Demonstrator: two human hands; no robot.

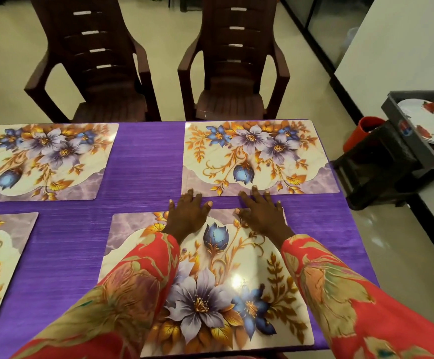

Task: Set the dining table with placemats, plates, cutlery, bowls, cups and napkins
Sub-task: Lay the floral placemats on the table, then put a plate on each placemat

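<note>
Left hand (187, 213) and right hand (260, 212), fingers flat and gripping nothing, reach the far placemat (260, 156), probably squaring its near edge.

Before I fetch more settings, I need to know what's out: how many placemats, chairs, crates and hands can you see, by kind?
Placemats: 4, far left, far right, near left, near right
Chairs: 2, left, right
Crates: 1, holding plates
Hands: 2, left hand, right hand
Total: 9
</note>
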